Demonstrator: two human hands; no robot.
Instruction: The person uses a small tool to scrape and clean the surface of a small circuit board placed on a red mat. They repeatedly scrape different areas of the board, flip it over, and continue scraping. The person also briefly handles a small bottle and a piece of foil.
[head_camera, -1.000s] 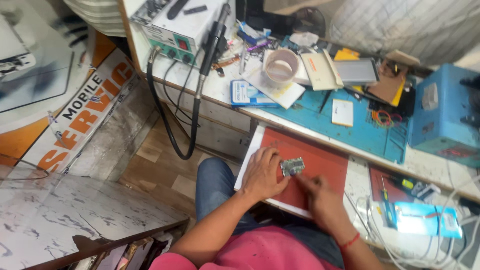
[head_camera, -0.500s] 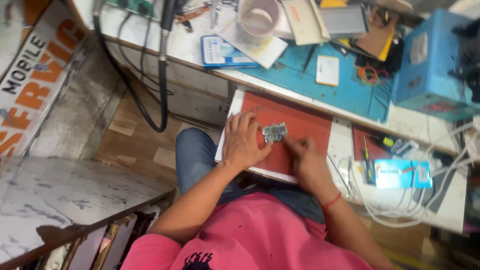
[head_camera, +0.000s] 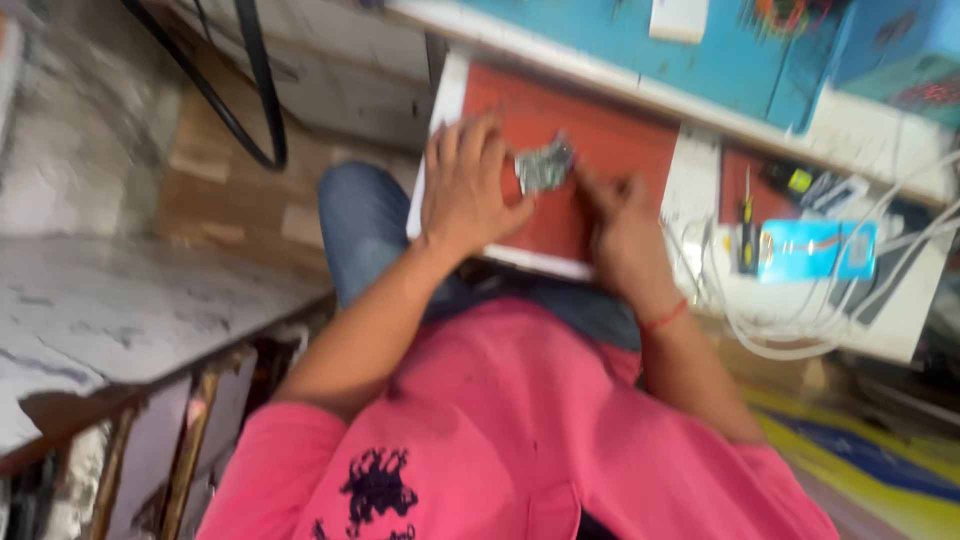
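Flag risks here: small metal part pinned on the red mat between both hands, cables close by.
1. The small metal part is pinned only by the left hand's fingertips; a push from the right hand could skid it across the red mat.
2. The mat overhangs the bench edge above the lap, so a slipped part may drop to the floor.
3. White cables beside the right wrist could snag.
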